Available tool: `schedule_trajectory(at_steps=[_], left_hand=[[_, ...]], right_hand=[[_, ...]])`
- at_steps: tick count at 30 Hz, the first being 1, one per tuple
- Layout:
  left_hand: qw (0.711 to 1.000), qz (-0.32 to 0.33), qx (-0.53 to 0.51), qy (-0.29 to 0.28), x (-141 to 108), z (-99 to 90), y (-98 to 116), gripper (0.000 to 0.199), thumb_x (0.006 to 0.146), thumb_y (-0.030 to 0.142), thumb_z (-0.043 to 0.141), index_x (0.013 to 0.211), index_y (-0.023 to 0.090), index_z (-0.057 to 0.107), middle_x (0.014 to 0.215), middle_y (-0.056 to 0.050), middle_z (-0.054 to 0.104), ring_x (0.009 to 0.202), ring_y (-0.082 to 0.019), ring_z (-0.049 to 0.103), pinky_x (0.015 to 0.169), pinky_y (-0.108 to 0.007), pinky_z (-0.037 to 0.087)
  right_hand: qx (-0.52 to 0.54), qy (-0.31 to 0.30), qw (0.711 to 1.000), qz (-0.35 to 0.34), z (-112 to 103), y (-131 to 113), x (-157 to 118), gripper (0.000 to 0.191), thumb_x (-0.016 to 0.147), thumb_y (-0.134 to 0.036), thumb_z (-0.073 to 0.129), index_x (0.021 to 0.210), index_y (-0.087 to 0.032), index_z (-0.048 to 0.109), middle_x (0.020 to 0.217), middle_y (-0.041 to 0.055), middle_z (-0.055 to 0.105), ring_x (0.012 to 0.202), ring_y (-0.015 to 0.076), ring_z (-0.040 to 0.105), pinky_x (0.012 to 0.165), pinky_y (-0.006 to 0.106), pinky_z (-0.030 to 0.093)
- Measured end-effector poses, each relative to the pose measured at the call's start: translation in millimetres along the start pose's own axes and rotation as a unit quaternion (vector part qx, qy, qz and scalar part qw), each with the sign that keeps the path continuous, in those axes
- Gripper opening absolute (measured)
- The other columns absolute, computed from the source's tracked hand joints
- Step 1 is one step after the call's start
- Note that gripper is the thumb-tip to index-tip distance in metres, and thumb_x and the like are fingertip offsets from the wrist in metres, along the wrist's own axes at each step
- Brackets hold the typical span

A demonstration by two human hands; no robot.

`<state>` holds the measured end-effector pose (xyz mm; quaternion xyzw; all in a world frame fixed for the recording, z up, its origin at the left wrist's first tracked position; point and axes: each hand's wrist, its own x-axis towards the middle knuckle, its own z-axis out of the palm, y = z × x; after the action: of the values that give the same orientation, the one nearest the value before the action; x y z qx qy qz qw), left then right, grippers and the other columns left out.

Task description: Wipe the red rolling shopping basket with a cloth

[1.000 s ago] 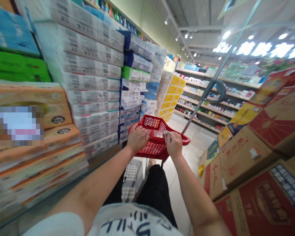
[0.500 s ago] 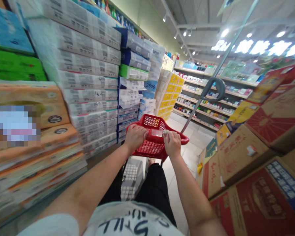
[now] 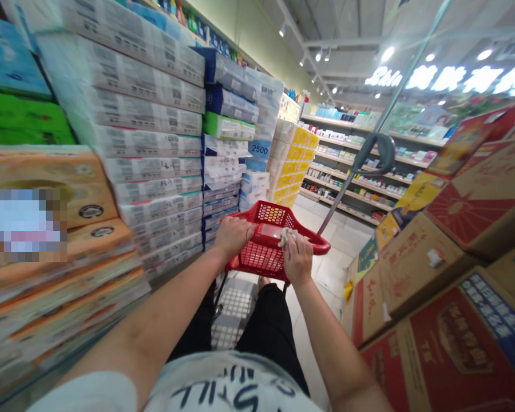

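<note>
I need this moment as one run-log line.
left hand: on red cart handle | right hand: at handle, holding small pale item | right side: cartons

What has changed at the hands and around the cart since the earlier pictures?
The right hand has shifted slightly lower in view, and more of the pale crumpled item it holds now shows. The stacked packs and cartons appear slightly further left. The left hand stayed on the handle of the red cart; nothing was visibly let go.
</note>
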<state>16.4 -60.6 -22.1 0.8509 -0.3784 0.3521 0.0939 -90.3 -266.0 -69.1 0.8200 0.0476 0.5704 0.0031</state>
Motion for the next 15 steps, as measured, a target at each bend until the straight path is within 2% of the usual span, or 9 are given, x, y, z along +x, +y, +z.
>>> schedule_trajectory(at_steps=[5,10,15], left_hand=[[1.000,-0.004,0.001,0.010,2,2.0,6,0.040,0.098,0.032,0.034,0.077,0.018,0.064,0.074,-0.007,0.066,0.073,-0.022,0.057,0.068,-0.038,0.032],[1.000,0.010,-0.001,0.005,3,0.8,5,0.038,0.097,0.032,0.035,0.077,0.019,0.064,0.077,-0.008,0.067,0.075,-0.022,0.058,0.069,-0.038,0.033],[1.000,0.025,0.015,-0.010,3,-1.2,1,0.037,0.098,0.032,0.033,0.080,0.020,0.064,0.078,-0.006,0.067,0.076,-0.022,0.058,0.068,-0.037,0.034]], right_hand=[[-0.016,0.005,0.999,-0.037,-7,9,-5,0.030,0.094,-0.021,0.052,0.123,-0.020,0.059,0.124,0.0101,0.060,0.119,0.0249,0.051,0.100,0.040,0.040],[-0.026,0.003,1.000,0.014,-7,3,2,0.028,0.094,-0.023,0.053,0.121,-0.020,0.062,0.118,0.0092,0.064,0.111,0.0239,0.055,0.094,0.038,0.041],[-0.014,0.003,0.999,0.050,-2,-8,0,0.028,0.095,-0.022,0.048,0.120,-0.019,0.061,0.121,0.0104,0.062,0.115,0.0239,0.053,0.098,0.040,0.038]])
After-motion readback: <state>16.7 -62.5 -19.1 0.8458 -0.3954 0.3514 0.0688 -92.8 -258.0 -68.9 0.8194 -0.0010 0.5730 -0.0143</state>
